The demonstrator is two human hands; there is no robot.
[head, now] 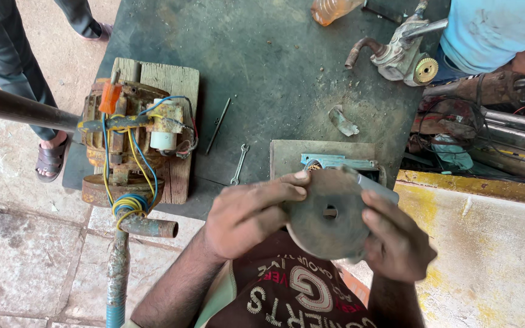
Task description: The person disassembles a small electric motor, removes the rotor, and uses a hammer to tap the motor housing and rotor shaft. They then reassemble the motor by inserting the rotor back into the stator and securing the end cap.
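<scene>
Near the table's (262, 73) front edge, left hand (247, 212) and right hand (396, 243) clamp a stiff, likely heavy metal disc (326, 212) by its rim

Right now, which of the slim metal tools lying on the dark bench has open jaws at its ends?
The small silver spanner, lying nearer the hands; the dark rod beside it is plain and straight.
</scene>
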